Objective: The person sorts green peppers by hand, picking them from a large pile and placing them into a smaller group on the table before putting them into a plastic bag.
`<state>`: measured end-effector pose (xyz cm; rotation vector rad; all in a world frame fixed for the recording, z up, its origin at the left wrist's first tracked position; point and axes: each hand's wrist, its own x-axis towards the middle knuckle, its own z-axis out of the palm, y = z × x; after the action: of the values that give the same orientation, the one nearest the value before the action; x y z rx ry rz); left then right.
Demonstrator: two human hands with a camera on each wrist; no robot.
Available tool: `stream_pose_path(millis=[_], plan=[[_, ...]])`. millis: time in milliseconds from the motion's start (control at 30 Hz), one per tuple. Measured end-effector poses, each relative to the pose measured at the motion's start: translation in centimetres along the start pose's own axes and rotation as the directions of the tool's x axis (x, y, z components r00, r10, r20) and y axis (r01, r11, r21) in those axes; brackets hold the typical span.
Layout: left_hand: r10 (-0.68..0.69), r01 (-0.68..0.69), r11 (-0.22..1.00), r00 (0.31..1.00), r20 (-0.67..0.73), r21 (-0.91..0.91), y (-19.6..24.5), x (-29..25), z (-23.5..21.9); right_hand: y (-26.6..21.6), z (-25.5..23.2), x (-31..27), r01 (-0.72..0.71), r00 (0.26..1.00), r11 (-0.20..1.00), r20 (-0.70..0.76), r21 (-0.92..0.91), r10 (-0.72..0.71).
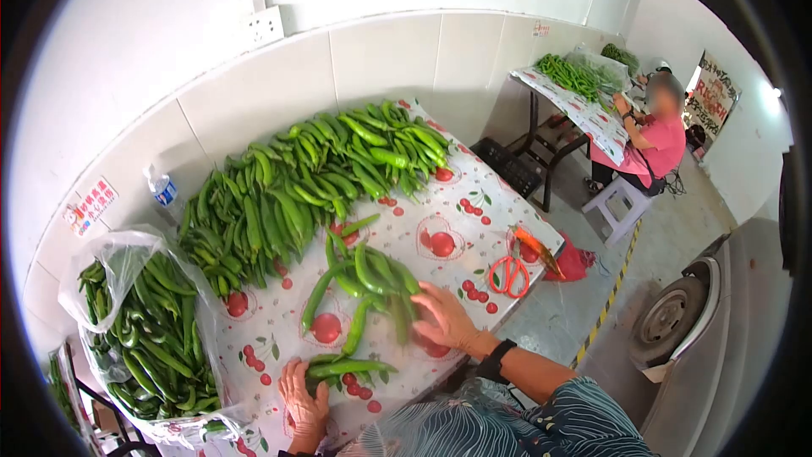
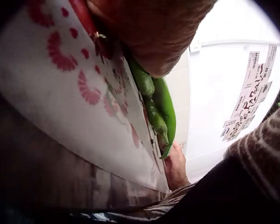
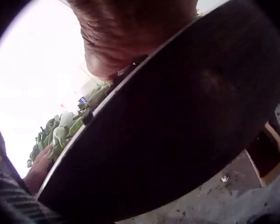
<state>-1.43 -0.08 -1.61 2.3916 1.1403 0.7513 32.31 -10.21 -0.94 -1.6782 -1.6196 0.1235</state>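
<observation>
My left hand is at the table's near edge, its fingers and thumb around the ends of a few long green peppers. In the left wrist view these peppers stick out from under the hand, lying along the tabletop. My right hand reaches in from the right with its fingers spread, fingertips right beside a loose group of green peppers. The peppers closest to those fingertips are blurred. In the right wrist view the table edge hides most of what lies under the right hand.
A big heap of green peppers lines the wall side of the patterned table. At left stands a clear bag full of peppers, near a bottle. Red scissors lie at the right edge. A seated person works at another table.
</observation>
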Motion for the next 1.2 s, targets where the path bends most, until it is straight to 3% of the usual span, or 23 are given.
stream_pose_path(millis=[267,533,600,700,767,833,900,1000,1200], plan=[[0.023,-0.028,0.993,0.999,0.047,0.114,0.2,0.0,0.4,-0.2,-0.1,0.2,-0.017,1.0,0.999,0.002,-0.042,0.017],[0.003,0.002,0.988,1.0,-0.028,0.157,0.8,1.3,1.7,0.8,-0.3,0.3,-0.013,0.999,0.995,0.033,0.1,0.01],[-0.015,0.018,0.986,1.0,-0.023,0.165,1.2,1.5,1.8,1.1,-1.5,1.1,-0.057,0.997,0.971,0.064,0.23,0.043],[-0.03,0.04,0.984,0.998,-0.062,0.172,1.2,1.4,2.2,4.2,-5.2,4.7,-0.084,0.995,0.958,-0.03,0.273,0.096],[-0.034,0.043,0.984,0.998,-0.054,0.174,1.2,1.4,2.4,4.8,-10.8,9.6,-0.256,0.962,0.887,0.012,0.383,0.273],[-0.041,0.047,0.985,0.998,-0.041,0.168,1.9,1.6,1.9,8.5,-14.0,13.5,-0.136,0.98,0.971,-0.118,0.199,0.161],[-0.071,0.075,0.983,0.997,-0.031,0.167,2.6,1.8,1.6,12.3,-15.5,17.2,-0.201,0.96,0.955,-0.148,0.217,0.236],[-0.088,0.087,0.982,0.996,-0.002,0.167,3.2,1.8,1.1,18.6,-15.1,21.8,-0.142,0.966,0.989,-0.212,0.038,0.147],[-0.119,0.111,0.969,0.993,0.024,0.222,3.8,2.1,1.0,24.5,-12.2,27.2,-0.273,0.943,0.952,-0.233,-0.139,0.236]])
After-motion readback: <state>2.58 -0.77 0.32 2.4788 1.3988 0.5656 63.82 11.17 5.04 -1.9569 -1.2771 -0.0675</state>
